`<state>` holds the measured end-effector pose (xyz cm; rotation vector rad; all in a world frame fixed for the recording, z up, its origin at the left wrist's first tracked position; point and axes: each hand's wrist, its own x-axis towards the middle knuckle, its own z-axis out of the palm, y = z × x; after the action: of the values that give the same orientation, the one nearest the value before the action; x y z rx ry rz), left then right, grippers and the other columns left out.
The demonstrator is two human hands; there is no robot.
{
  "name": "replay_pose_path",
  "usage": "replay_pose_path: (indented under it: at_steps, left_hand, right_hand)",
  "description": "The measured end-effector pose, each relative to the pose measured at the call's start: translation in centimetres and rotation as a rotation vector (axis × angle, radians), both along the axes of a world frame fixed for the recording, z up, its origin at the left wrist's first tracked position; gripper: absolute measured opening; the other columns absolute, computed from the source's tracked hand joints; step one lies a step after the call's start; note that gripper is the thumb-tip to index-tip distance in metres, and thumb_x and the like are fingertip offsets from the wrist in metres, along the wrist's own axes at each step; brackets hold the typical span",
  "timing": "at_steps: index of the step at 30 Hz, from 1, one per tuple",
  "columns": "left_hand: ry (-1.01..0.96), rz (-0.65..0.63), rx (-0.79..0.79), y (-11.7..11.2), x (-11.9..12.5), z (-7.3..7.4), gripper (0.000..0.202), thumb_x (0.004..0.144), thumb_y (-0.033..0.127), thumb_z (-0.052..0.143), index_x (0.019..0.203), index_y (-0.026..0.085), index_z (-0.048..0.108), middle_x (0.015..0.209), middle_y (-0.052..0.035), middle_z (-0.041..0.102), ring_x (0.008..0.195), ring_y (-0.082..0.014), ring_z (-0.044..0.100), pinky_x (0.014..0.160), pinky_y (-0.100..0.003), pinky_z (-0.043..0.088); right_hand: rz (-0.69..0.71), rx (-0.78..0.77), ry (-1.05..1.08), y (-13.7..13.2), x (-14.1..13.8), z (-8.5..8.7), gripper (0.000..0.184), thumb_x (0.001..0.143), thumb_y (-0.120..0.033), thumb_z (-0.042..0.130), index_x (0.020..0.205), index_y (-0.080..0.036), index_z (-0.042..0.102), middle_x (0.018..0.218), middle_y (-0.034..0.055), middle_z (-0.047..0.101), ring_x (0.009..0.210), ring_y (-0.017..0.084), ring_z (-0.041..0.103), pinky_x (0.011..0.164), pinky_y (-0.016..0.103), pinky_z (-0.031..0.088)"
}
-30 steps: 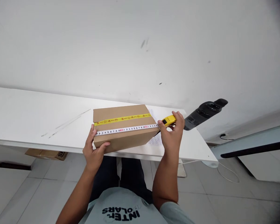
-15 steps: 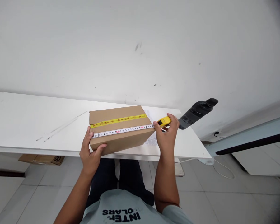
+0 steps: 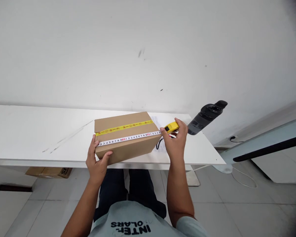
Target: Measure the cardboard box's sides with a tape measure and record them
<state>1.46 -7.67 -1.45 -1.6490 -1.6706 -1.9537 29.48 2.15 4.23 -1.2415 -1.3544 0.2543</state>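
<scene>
A brown cardboard box (image 3: 120, 123) with yellow printed tape (image 3: 124, 127) along its top sits near the front of the white table. The white, numbered blade of a tape measure (image 3: 135, 136) lies stretched along the top edge of the box. At the left end, my left hand (image 3: 97, 161) grips the box corner, its fingers holding the blade's end down and its thumb on the front face. My right hand (image 3: 175, 140) is closed around the yellow tape measure case (image 3: 171, 127) just past the right end of the box. A black wrist strap (image 3: 159, 144) hangs below the case.
A dark bottle (image 3: 206, 118) stands on the white table (image 3: 64, 131) to the right. Under the box's right end lies a printed sheet (image 3: 160, 147). Below the table at left is another cardboard box (image 3: 49, 172). A white wall (image 3: 113, 59) rises behind the table.
The view has shifted slightly. Both hands keep their hold on the box and tape measure, and the black strap now shows below the case.
</scene>
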Motion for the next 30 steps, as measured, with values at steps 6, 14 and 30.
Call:
replay_pose_path:
  at_steps: [6,14,30]
  left_hand:
    - [0.007,-0.019,0.003,0.0,-0.2,0.0,0.058,0.084,0.030,0.080,0.137,0.028,0.055,0.156,-0.0133,0.050,0.146,-0.0279,0.046,0.121,-0.050,0.038]
    - [-0.196,-0.065,-0.059,0.2,0.2,-0.7,0.116,0.084,0.044,0.079,0.162,0.033,-0.005,0.157,-0.0171,0.047,0.147,-0.0238,0.045,0.119,-0.045,0.039]
    - [-0.099,0.190,-0.449,1.3,-1.4,9.3,0.049,0.085,0.055,0.070,0.130,0.036,0.066,0.127,-0.0020,0.071,0.097,-0.0242,0.072,0.088,-0.038,0.058]
  right_hand:
    - [0.035,-0.008,-0.013,-0.2,0.3,0.0,0.062,0.084,-0.041,0.069,0.142,-0.032,0.049,0.142,0.0110,0.044,0.132,0.028,0.048,0.093,0.045,0.055]
    - [-0.064,0.094,0.301,-0.5,-0.4,-1.7,0.082,0.075,-0.043,0.079,0.147,-0.029,0.040,0.149,0.0137,0.038,0.137,0.030,0.046,0.100,0.046,0.053]
    - [-0.279,0.087,0.600,0.5,-2.4,-2.8,0.066,0.096,-0.059,0.049,0.148,-0.029,0.022,0.130,0.0128,0.051,0.102,0.025,0.067,0.082,0.045,0.061]
